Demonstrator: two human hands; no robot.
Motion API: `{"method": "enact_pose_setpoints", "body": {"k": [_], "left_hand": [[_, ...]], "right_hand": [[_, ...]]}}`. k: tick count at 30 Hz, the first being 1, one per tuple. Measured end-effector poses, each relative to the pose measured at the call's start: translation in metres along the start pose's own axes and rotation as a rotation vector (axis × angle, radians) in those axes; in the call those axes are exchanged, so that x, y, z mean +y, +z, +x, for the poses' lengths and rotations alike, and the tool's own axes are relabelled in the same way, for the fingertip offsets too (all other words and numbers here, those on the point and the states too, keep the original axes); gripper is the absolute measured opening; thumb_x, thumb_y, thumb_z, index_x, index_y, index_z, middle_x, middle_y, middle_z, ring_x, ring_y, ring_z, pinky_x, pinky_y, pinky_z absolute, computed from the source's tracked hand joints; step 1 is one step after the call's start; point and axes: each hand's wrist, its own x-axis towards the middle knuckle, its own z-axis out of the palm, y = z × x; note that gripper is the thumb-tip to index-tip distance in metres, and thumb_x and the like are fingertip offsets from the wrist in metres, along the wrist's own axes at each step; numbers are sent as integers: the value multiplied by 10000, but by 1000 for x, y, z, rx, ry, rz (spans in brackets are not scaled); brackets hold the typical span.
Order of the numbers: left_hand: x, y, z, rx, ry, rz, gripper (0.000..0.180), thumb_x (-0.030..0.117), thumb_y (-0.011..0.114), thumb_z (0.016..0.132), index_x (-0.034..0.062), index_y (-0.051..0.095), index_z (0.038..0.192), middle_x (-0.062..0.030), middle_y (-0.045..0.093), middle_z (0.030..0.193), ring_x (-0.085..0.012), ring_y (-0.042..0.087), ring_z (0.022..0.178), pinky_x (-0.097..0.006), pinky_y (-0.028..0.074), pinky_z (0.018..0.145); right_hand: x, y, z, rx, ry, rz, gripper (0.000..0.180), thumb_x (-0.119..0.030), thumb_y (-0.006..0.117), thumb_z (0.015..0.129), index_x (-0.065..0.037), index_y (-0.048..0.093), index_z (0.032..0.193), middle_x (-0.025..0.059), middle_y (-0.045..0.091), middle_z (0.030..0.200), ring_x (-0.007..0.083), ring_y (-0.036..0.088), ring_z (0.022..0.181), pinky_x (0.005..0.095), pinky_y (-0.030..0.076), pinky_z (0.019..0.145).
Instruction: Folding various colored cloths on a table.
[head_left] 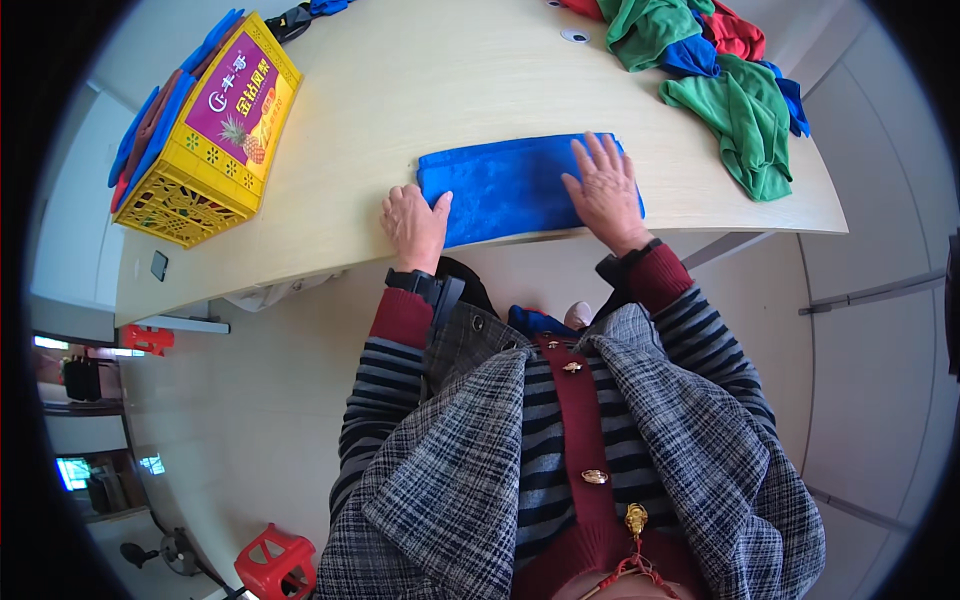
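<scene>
A blue cloth (510, 190), folded into a flat rectangle, lies along the near edge of the table. My right hand (608, 195) rests palm down on its right part, fingers stretched and apart. At the cloth's left edge is my left hand (412, 228), its thumb touching the cloth and its slightly bent fingers on the tabletop. Neither hand grips anything. The cloth looks smooth, with a few faint creases.
A yellow plastic crate (190, 170) with folded blue and brown cloths stands at the table's left. Crumpled green cloths (735, 120), with red and blue ones, lie at the far right. A dark flat object (160, 265) lies near the left edge. A red stool (275, 562) stands below.
</scene>
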Motion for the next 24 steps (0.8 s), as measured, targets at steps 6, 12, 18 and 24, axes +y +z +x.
{"method": "enact_pose_setpoints", "body": {"k": [6, 12, 18, 24], "left_hand": [[0, 14, 16, -116, -95, -286, 342, 295, 719, 885, 0, 640, 1038, -178, 665, 1014, -375, 643, 925, -515, 510, 820], [-45, 19, 29, -428, -447, -1448, 295, 145, 693, 903, -19, 637, 1141, -153, 697, 1128, -292, 688, 964, -470, 560, 862], [-46, -29, 41, -788, -535, -1711, 343, 139, 702, 918, -9, 614, 1215, -110, 696, 1182, -243, 679, 1054, -443, 531, 983], [-33, -69, 64, -642, -443, -1598, 287, 151, 668, 941, 21, 632, 1195, -99, 705, 1131, -215, 683, 1006, -397, 549, 937]], "right_hand": [[-61, 17, 5, -35, -100, 108, 579, -423, 455, 1038, -90, 427, 1511, 145, 370, 1596, 378, 279, 1497, 547, 224, 1204], [-71, 33, 8, -118, -107, 87, 585, -435, 427, 1045, -92, 421, 1518, 141, 354, 1608, 375, 261, 1507, 542, 198, 1216], [-83, 35, 11, -159, -120, 75, 577, -428, 409, 1051, -95, 419, 1521, 145, 333, 1620, 368, 249, 1513, 542, 183, 1222], [-122, 38, 18, -143, -172, 146, 575, -416, 429, 1042, -77, 434, 1507, 154, 372, 1589, 364, 286, 1493, 541, 201, 1214]]}}
